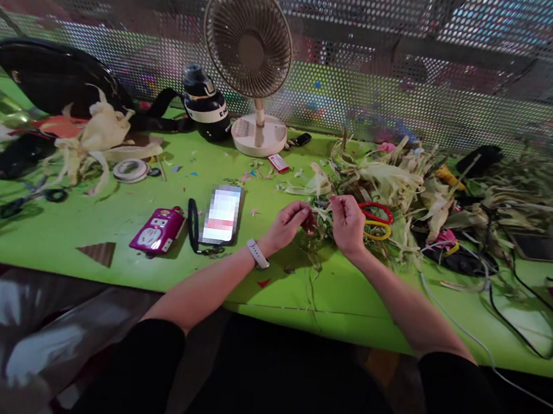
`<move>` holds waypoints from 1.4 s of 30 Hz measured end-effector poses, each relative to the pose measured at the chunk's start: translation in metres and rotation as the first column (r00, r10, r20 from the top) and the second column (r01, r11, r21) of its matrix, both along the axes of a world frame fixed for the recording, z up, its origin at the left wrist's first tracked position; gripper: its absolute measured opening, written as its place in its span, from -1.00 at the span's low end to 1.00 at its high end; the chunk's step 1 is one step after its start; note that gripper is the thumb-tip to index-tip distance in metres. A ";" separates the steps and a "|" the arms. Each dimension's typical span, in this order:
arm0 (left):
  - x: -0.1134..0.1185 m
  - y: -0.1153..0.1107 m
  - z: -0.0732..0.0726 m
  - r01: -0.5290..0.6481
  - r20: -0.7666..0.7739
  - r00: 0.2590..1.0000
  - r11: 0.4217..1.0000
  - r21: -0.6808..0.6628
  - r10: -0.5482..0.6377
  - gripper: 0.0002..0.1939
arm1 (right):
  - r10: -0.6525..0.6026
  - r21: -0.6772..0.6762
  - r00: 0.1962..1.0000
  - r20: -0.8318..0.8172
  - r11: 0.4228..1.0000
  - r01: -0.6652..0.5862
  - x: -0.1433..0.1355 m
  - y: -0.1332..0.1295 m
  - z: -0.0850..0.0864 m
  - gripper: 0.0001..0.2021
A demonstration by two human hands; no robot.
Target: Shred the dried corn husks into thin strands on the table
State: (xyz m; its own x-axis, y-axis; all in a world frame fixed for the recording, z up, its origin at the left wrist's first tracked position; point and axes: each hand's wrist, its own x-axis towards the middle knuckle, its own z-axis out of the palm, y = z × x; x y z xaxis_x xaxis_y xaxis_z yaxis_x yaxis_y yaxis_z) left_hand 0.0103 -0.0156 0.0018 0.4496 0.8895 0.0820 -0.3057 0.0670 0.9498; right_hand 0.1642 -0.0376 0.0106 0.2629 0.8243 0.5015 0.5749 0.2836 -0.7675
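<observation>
My left hand (290, 225), with a pale watch (257, 254) on its wrist, has its fingers curled together in a pinch. What they hold is too small to make out, though a pale strip seems to run between the hands. Close by on the right, my right hand (347, 224) is closed too, thumb against fingers, its contents hidden. Beneath and between both hands lie thin green stalks (323, 229). Scissors with red and yellow handles (377, 230) rest just beyond my right hand. Dry corn husks (386, 175) are heaped behind it.
A fan (258, 134) and a black bottle (208, 108) stand against the perforated metal screen (333, 73). Left of my hands lie a lit phone (222, 215), a purple power adapter (157, 230), tape (130, 170) and black-handled scissors (30, 200). A white cable (449, 315) crosses the right side.
</observation>
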 end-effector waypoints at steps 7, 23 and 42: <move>-0.004 0.000 0.000 0.016 -0.040 0.999 0.999 -0.031 -0.017 -0.63 | 0.075 -0.011 0.997 0.031 0.997 -0.075 -0.001 -0.004 -0.003 -0.64; 0.000 0.001 0.007 0.064 -0.018 0.998 0.991 -0.122 -0.067 -0.54 | 0.038 0.102 0.998 0.056 0.994 -0.044 0.002 -0.001 -0.004 -0.66; -0.001 0.002 0.008 0.100 -0.060 0.993 0.992 -0.079 -0.105 -0.58 | 0.048 0.130 0.955 0.292 0.987 -0.090 0.009 -0.002 -0.013 -0.69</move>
State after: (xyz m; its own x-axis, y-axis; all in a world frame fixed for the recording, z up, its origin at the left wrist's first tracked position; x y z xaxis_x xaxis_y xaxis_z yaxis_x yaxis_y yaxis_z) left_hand 0.0092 -0.0138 0.0098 0.5407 0.8411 -0.0157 -0.2324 0.1672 0.9581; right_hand 0.1727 -0.0393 -0.0027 0.0360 0.7509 0.6594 0.7401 0.4234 -0.5225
